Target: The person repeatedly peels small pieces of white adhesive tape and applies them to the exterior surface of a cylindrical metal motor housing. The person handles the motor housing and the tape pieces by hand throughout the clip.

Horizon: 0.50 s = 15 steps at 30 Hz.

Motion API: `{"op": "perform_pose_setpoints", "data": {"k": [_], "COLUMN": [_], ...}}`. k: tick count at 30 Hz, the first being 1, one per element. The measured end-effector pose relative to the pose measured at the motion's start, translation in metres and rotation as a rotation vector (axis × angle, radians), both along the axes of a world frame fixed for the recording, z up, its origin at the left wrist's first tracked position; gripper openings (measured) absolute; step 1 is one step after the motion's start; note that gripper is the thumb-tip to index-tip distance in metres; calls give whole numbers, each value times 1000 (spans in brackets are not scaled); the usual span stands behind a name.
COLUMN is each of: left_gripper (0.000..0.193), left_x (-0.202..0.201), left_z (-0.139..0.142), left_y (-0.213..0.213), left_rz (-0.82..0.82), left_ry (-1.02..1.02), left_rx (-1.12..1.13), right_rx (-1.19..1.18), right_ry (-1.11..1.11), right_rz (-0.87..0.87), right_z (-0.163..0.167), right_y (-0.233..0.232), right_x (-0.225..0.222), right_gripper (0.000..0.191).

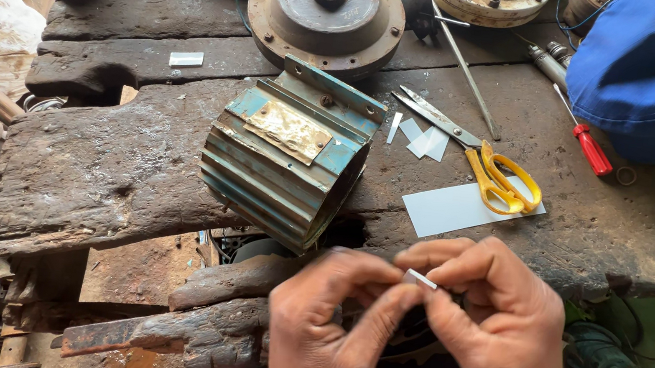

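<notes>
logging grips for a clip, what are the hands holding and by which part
Both hands pinch one small white paper strip: the left hand takes its left end between thumb and forefinger, the right hand its right end.

Both hands, left hand (330,328) and right hand (496,316), pinch a small white strip (420,280) below the finned motor housing (289,154).

ribbed motor housing (285,157); yellow-handled scissors (483,158); red screwdriver (586,142); blue cap (654,71)

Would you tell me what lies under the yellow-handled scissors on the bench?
A pale sheet lies under the handles of the scissors; small offcuts lie beside the blades. Whatever lies beneath the sheet is covered.
</notes>
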<state>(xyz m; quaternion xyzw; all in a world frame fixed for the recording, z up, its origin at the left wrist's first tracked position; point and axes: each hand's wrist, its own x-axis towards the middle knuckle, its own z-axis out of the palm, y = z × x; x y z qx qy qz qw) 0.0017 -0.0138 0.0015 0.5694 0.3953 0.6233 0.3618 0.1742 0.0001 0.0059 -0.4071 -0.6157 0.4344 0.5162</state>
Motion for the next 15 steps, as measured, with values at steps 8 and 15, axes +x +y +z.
{"op": "perform_pose_setpoints", "data": {"k": [8, 15], "left_gripper": [15, 12], "left_x": [-2, 1], "left_z": [4, 1], "left_y": [3, 2], "left_rz": [47, 116], "left_ry": [72, 204], "left_rx": [25, 154], "right_rx": [100, 80], "right_ry": [-197, -215], "right_rz": [-4, -140], "right_z": [10, 4], "right_y": [0, -4], "right_x": [-5, -3], "right_gripper": [16, 10]}}
